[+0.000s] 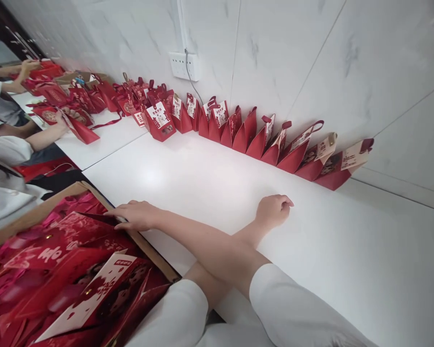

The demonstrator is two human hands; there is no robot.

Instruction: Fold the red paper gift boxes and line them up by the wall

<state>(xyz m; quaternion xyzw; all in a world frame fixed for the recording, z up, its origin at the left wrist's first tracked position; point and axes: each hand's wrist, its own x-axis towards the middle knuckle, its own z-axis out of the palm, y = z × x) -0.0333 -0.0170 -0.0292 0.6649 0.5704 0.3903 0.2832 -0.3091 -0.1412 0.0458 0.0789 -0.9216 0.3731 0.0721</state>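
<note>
My arms are crossed over the white table [210, 193]. My right hand [137, 215] reaches left to the rim of a cardboard box [155, 258] and pinches the edge of a flat dark red paper bag [96, 218] lying on top of the pile inside. The box holds many flat red bags with white printed panels [90, 294]. My left hand [275, 210] rests on the table to the right, its fingers curled in loosely and nothing in them.
A row of folded red gift bags [292, 152] with handles leans against the marble wall, running left past a wall socket [183, 65]. At the far left, other people's hands [60, 126] work on more red bags [79, 129].
</note>
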